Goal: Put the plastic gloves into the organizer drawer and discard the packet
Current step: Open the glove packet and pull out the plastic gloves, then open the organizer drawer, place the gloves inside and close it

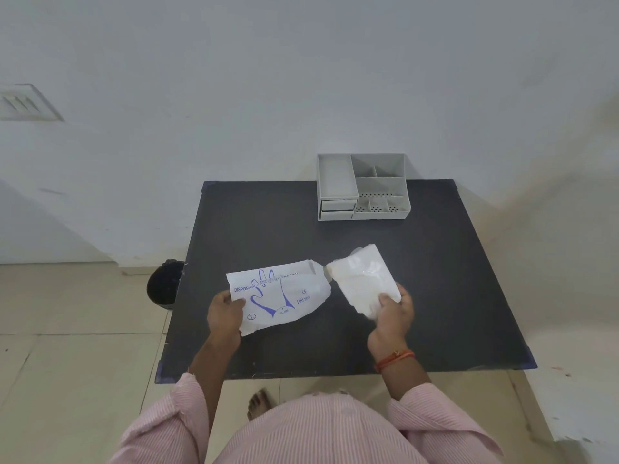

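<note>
My left hand [223,315] grips the lower left corner of a flat white packet [284,294] printed with a blue glove outline and blue lettering. My right hand [392,314] grips the near end of a stack of translucent white plastic gloves [363,279], which is outside the packet and just to its right. Both are held a little above the dark table [435,296]. A grey plastic organizer [363,187] stands at the table's far edge. It has open compartments on top and two small drawers [336,209] at its front left, both shut.
A black bin [164,284] stands on the tiled floor against the table's left side. A white wall is right behind the table. My bare foot [259,401] shows under the near table edge.
</note>
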